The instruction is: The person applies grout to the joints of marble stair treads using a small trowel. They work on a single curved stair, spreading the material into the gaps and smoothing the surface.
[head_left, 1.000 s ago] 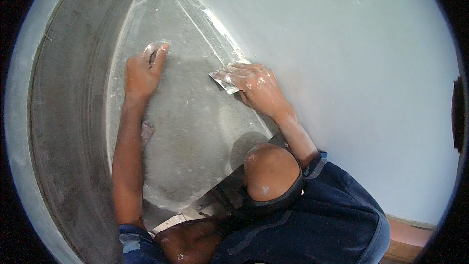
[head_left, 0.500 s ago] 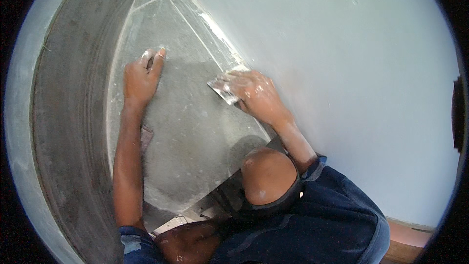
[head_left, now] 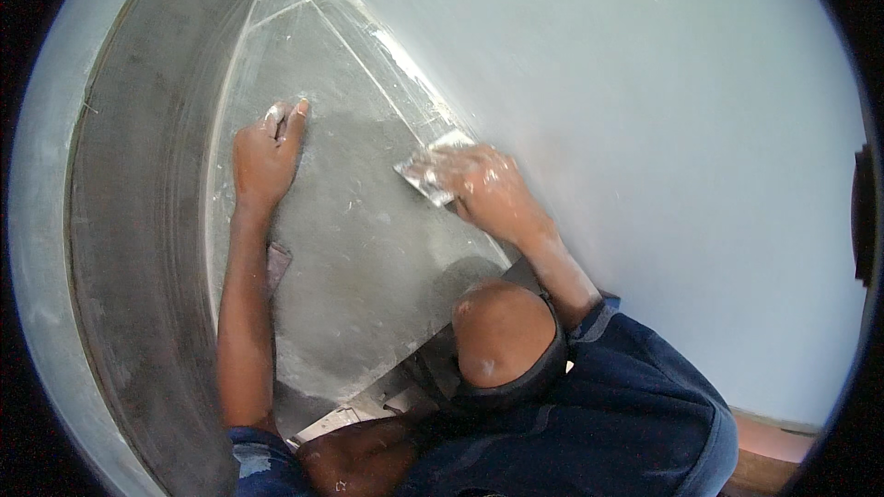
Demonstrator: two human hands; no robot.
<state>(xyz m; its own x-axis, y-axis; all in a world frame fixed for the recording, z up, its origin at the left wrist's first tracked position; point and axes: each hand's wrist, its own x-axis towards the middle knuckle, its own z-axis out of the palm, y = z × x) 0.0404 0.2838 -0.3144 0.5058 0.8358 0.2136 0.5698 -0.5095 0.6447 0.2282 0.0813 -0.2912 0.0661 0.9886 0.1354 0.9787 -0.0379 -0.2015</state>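
At the far left a broad grey concrete band [head_left: 129, 248] is curving along the rim of the view, its true shape bent by the lens and its outer edge fading into the dark border. Just right of it, the grey plastered surface [head_left: 368, 248] is spreading as a wedge that is narrowing toward the far end, with a darker, damp-looking patch near its middle.

The left hand [head_left: 265, 155] is lying flat on that surface, released and gripping nothing, fingers pointing far and smeared white at the tips. Its forearm is running back toward the near edge, where the sleeve is cut off by the frame.

Further right, the right hand [head_left: 483, 191] is grasping a metal trowel [head_left: 431, 168], whose pale blade is pressing against the surface right beside the seam with the wall. The handle is hidden inside the hand, and the blade and knuckles are blurred and coated in white plaster, so the blade's exact outline is hard to make out.

Nearer, a bare knee [head_left: 502, 331] is rising in front of the surface's near corner, hiding it, with dark blue clothing [head_left: 608, 414] around it. Small pale scraps [head_left: 345, 416] beside it are too unclear to name.

To the right, the pale blue wall [head_left: 663, 129] is filling the rest of the view.
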